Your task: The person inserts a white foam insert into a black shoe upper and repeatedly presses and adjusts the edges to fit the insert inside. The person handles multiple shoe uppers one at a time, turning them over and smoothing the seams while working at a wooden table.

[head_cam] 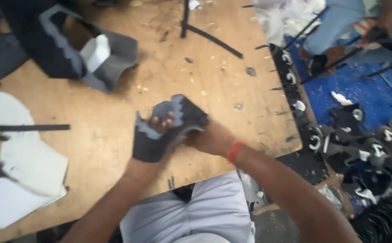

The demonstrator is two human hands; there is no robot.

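Both hands hold one black-and-grey shoe piece (169, 128) just above the near edge of the wooden table (115, 130). Left hand (153, 135) is under & inside it; fingers (162, 121) curl up through the fold, tips showing on the grey part, closed on the fabric. Right hand (211, 139), w/ red wristband (235, 151), pinches the piece's right end; its fingers are mostly hidden behind the fabric, gripping it. More shoe pieces (92, 54) lie far left on the table, white sheets (20, 171) at left edge.
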